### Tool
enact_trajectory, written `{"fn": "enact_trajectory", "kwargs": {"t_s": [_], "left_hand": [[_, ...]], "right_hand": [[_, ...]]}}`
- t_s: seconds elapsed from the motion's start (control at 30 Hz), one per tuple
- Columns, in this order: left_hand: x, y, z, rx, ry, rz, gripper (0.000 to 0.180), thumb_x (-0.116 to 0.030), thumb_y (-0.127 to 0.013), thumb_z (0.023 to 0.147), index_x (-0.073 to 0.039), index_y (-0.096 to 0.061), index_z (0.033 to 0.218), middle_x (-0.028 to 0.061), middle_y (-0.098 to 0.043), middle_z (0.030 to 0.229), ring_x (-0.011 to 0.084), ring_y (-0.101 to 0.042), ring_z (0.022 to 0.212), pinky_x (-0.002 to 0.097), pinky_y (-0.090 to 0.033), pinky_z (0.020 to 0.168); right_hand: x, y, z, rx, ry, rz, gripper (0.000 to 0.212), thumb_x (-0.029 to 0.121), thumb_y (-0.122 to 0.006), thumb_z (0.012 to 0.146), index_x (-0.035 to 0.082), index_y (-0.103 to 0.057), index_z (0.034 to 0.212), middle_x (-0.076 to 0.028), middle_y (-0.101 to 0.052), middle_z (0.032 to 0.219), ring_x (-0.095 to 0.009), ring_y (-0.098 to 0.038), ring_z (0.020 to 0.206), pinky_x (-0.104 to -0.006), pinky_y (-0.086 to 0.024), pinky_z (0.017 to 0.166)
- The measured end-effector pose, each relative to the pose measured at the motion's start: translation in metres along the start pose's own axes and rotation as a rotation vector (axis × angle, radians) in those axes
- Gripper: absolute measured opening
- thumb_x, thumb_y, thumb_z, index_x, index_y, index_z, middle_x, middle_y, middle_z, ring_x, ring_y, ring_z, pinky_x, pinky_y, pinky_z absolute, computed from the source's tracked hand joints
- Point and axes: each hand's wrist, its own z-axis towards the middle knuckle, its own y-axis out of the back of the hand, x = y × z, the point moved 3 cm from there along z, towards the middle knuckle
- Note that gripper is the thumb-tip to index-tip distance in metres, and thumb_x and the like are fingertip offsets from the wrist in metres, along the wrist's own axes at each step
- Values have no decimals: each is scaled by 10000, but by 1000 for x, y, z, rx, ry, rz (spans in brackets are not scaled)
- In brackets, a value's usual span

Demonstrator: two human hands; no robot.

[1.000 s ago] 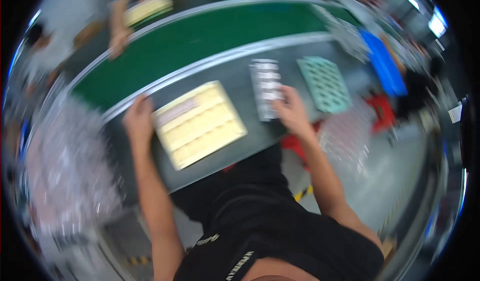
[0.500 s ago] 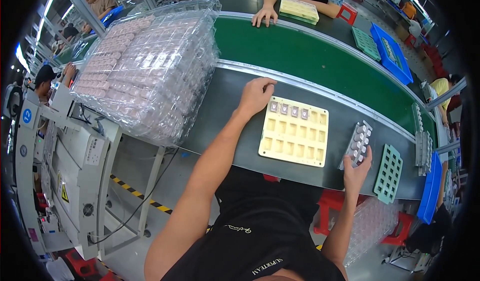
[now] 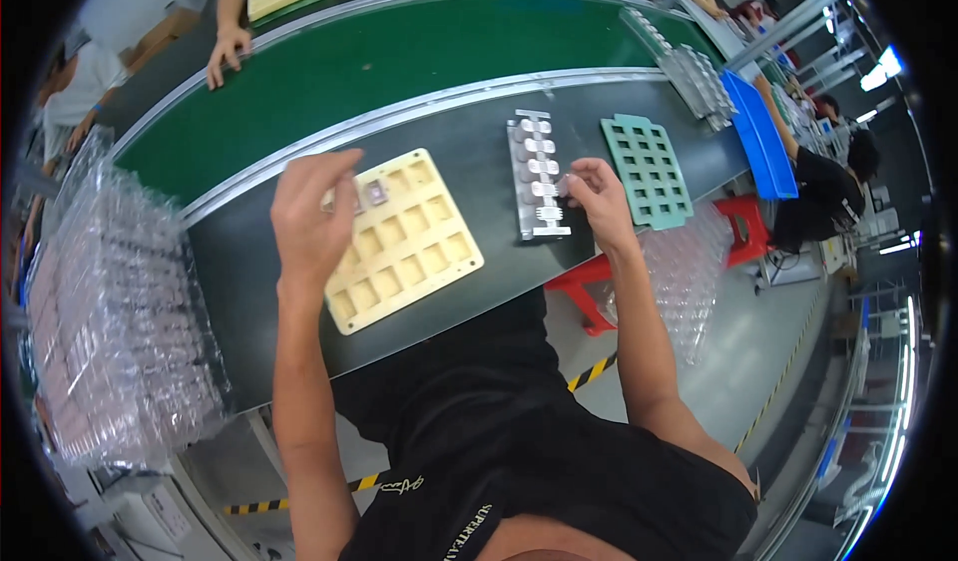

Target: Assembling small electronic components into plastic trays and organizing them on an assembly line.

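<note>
A cream tray [image 3: 404,296] with rows of square pockets lies tilted on the dark worktop. A small purplish square part [image 3: 376,193] sits in its far row, and others there are partly covered by my hand. My left hand [image 3: 314,207] hovers over the tray's far left corner, its fingers curled together; what they hold, if anything, is hidden. My right hand [image 3: 602,202] is beside a metal holder [image 3: 527,197] carrying a line of white-topped round pieces. Its thumb and fingers are pinched at the holder's right side, on something too small to make out.
A green tray with square holes [image 3: 649,172] lies right of the holder. Beyond runs a green conveyor [image 3: 399,62] with a metal rail. Plastic-wrapped stacked trays [image 3: 130,321] stand at left; a blue bin [image 3: 760,137] and more metal holders [image 3: 699,82] at right. A co-worker's hand [image 3: 229,54] rests across the conveyor.
My view has turned rightward. My left hand has moved over the tray's far row. My right hand has gone from the holder's near end to its right side, and the holder now stands straighter.
</note>
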Motion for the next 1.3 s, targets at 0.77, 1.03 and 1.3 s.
{"fn": "enact_trajectory", "kwargs": {"t_s": [0.77, 1.03, 1.3], "left_hand": [[-26, -99, 13, 487, 234, -84, 190, -81, -606, 845, 0, -696, 992, 178, -709, 958, 334, -695, 866, 412, -553, 807], [25, -63, 17, 657, 379, 134, 209, -92, -593, 861, 7, -712, 1001, 142, -716, 979, 310, -650, 913, 397, -524, 848], [34, -52, -1, 506, 181, 127, 243, -190, -685, 841, -42, -741, 1024, 84, -707, 1055, 289, -566, 1100, 409, -410, 994]], "right_hand": [[16, 4, 20, 26, 102, -349, 202, 171, -673, 938, -5, -692, 1034, 7, -638, 820, -58, -534, 742, -233, -438, 663], [73, -59, 26, 245, 153, -209, 253, 200, -640, 953, -2, -687, 1099, -6, -636, 808, -80, -561, 732, -249, -461, 648], [77, -160, 65, 707, 226, -640, 372, 275, -597, 936, -26, -691, 1132, -176, -728, 970, -301, -687, 851, -378, -530, 796]]}}
